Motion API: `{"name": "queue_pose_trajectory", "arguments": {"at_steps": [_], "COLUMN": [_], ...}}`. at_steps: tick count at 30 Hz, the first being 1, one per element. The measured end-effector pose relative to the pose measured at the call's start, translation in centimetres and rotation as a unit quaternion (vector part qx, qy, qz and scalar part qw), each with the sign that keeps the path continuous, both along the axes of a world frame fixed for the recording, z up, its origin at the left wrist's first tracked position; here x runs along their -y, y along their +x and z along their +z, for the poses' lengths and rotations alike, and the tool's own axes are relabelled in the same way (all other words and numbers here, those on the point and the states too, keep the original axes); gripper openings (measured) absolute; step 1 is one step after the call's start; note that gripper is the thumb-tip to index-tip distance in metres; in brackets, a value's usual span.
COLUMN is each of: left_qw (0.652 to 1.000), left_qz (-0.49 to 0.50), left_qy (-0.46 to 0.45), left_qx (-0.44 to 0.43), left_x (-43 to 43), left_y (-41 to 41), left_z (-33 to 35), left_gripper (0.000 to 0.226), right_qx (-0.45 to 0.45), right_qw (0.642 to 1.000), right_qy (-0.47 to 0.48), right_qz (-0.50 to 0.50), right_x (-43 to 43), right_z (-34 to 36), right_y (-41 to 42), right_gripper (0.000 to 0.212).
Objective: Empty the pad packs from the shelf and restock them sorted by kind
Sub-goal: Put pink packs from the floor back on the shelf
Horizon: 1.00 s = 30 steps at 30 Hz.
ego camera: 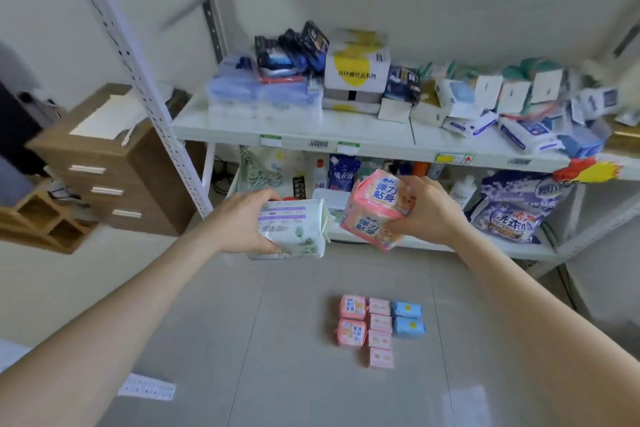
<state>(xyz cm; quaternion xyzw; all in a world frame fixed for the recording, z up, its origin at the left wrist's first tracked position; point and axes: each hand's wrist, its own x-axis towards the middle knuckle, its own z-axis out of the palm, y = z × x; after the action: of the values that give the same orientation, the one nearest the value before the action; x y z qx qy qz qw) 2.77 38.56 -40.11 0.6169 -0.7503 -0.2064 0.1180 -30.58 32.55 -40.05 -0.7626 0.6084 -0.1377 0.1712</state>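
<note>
On the shelf [242, 126], jumbled boxes [356, 73]; pad packs [291, 229] [375, 208] in hands [242, 218] [431, 213].

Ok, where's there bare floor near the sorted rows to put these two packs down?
Grey tiled floor is bare left of the two large pink packs, and on the near and right sides of the two blue packs. The four small pale pink packs fill the column between them. The white upper shelf is crowded, worst at its right end.
</note>
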Motion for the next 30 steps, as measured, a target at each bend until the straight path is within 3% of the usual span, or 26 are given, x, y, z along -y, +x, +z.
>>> {"name": "queue_pose_trajectory", "arguments": {"at_steps": [9,18,25,30], "left_qw": [0.996,0.989,0.982,0.977], "left_qz": [0.028,0.046,0.025,0.022], "left_qy": [-0.080,-0.135,-0.170,-0.188], "left_qx": [0.037,0.044,0.074,0.094], "left_x": [1.1,3.4,6.9,9.8], "left_y": [3.6,9.7,15.0,19.0], "left_z": [16.3,28.1,35.6,40.0], "left_gripper": [0.079,0.073,0.072,0.076], "right_qx": [-0.006,0.020,0.064,0.098], "right_qw": [0.994,0.987,0.980,0.976], "right_qy": [-0.060,-0.100,-0.141,-0.152], "right_qz": [0.086,0.127,0.126,0.123], "right_x": [2.4,5.4,8.6,11.2], "right_z": [15.3,26.2,31.3,34.3], "right_y": [3.2,9.5,14.4,17.6], "right_gripper": [0.101,0.065,0.073,0.065]}}
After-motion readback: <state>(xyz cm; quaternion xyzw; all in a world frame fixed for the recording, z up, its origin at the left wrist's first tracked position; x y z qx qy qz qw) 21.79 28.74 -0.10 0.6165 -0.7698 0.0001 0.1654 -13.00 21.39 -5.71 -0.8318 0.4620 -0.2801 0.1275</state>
